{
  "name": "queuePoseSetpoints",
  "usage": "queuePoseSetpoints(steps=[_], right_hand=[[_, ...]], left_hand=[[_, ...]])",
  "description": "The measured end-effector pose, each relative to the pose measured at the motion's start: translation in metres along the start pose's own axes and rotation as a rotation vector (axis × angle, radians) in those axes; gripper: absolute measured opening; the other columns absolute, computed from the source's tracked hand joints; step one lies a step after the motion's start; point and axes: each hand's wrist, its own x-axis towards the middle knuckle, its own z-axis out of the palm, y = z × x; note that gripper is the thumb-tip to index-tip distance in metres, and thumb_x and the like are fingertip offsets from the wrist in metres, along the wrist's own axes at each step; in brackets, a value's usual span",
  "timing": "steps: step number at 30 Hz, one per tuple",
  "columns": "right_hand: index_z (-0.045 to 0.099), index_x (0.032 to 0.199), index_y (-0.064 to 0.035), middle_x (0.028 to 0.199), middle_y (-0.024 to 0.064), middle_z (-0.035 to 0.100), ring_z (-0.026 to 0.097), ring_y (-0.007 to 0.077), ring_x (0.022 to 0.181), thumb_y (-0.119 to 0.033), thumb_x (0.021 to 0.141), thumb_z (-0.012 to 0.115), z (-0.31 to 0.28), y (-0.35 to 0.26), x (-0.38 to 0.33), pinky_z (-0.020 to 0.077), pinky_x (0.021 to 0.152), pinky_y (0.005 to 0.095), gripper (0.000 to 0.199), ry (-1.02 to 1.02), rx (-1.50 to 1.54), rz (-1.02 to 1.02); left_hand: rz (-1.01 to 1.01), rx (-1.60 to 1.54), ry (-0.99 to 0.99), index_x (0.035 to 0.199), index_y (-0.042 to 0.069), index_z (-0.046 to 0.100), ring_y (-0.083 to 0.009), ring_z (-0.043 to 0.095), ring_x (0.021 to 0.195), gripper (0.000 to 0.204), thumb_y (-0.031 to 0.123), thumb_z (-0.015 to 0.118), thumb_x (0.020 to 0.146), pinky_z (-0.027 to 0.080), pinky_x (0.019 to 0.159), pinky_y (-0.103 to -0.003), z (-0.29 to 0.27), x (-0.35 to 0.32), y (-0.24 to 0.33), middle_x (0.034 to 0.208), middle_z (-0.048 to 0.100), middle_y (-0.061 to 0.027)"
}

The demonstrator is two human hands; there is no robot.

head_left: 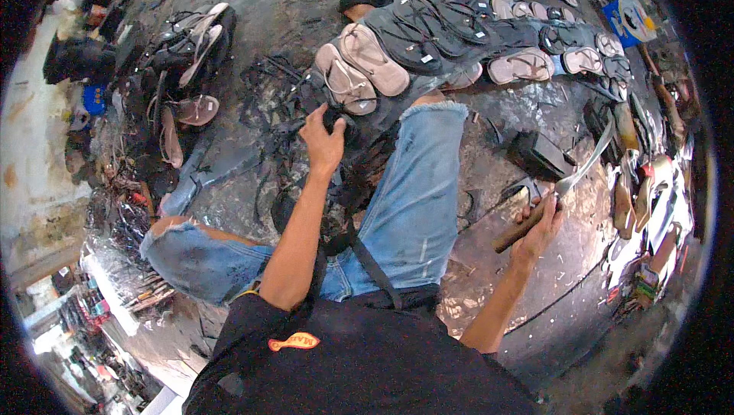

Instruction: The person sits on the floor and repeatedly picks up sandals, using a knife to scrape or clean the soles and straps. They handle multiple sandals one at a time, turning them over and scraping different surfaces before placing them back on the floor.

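Observation:
My right hand (pixel 539 228) is wrapped round the wooden handle of a knife (pixel 590 161), whose long curved blade points up and to the right. My left hand (pixel 321 140) is in front of my left leg, with its fingers curled and the thumb a little apart. Something dark lies between thumb and forefinger, among black strips and scraps, and its kind is hard to make out. Just beyond that hand lies a pale-soled sandal (pixel 342 79) with a thin strap. A black block (pixel 541 155) rests beyond the knife.
Rows of black sandals (pixel 417 33) and pale-soled sandals (pixel 521 66) stretch away to the right. More sandals (pixel 202 44) are piled at the left. A wooden board (pixel 489 270) lies by my right arm, and several tools with handles (pixel 625 193) stand at the right edge.

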Motion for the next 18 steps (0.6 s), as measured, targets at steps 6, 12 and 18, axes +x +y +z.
queuePoseSetpoints(steps=[6, 12, 18], right_hand=[[0.050, 0.114, -0.0086, 0.084, 0.0038, 0.060, 0.056, 0.0139, 0.060, -0.029, 0.102, 0.061, 0.007, 0.069, -0.007, 0.0459, 0.047, 0.0293, 0.025, -0.093, 0.029, 0.137], [0.054, 0.107, -0.0099, 0.085, 0.0035, 0.059, 0.054, 0.0110, 0.060, -0.031, 0.103, 0.059, 0.040, 0.057, -0.018, 0.0441, 0.048, 0.0262, 0.022, -0.167, -0.062, 0.145], [0.058, 0.107, -0.0104, 0.077, 0.0008, 0.058, 0.053, 0.0104, 0.056, -0.032, 0.103, 0.059, 0.025, 0.056, 0.012, 0.0441, 0.047, 0.0264, 0.022, -0.201, -0.176, 0.082]], left_hand=[[0.048, 0.053, -0.097, 0.114, 0.008, 0.070, -0.0373, 0.058, 0.108, 0.030, 0.023, 0.071, 0.089, 0.045, 0.095, -0.047, -0.002, -0.011, 0.003, 0.107, 0.065, -0.0175], [-0.312, 0.377, 0.626, 0.104, 0.000, 0.069, -0.0363, 0.063, 0.093, 0.027, 0.019, 0.072, 0.084, 0.050, 0.085, -0.046, -0.068, -0.011, -0.091, 0.100, 0.066, -0.0182], [0.069, -0.151, 0.072, 0.124, 0.013, 0.070, -0.0307, 0.057, 0.107, 0.037, 0.023, 0.074, 0.088, 0.047, 0.095, -0.040, -0.017, 0.002, -0.006, 0.104, 0.060, -0.0128]])
